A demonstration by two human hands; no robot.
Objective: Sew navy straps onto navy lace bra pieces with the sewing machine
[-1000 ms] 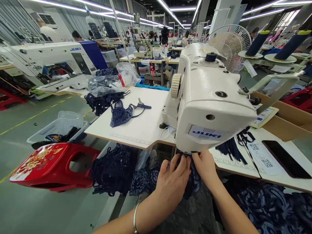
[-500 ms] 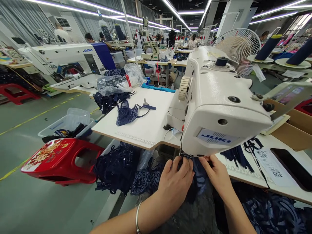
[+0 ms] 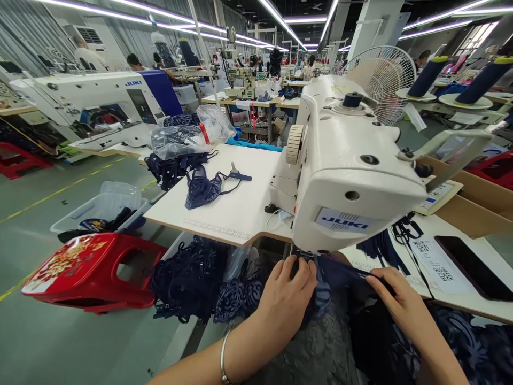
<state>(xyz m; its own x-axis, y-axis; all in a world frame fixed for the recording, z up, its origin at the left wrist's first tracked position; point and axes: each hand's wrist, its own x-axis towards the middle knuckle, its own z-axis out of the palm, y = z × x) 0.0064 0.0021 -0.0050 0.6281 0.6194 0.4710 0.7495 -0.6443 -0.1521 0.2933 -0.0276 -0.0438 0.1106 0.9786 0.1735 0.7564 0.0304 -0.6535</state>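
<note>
As the left hand [image 3: 286,299] sets its half-curled fingers on cloth just below the head of a white JUKI sewing machine [image 3: 360,160], the right hand [image 3: 401,297] pinches an edge of navy fabric [image 3: 340,275] between thumb and fingers and holds it out to the side. Whether the left fingers grip or only press, I cannot tell from my remote post. I judge the two to be sharing the work: the left seems to steady the cloth close to the needle area, the right to hold it spread and taut. The fabric spans from beneath the machine head to the right hand, at the near edge of the white counter [image 3: 250,206]; its inner end is hidden from me.

On the counter to the left lies a lace bra piece [image 3: 201,188], probably placed there to be near without crowding the machine. To the right, navy strips [image 3: 380,250] lie near a printed sheet [image 3: 433,262] and a phone [image 3: 476,267], likely for easy reach. Lower left, I see a heap of dark straps [image 3: 188,280] beside a red stool [image 3: 88,272]. Beyond stand a fan [image 3: 379,80], thread cones [image 3: 427,77] and a second JUKI machine [image 3: 96,99], beneath rows of strip lights [image 3: 276,18].
</note>
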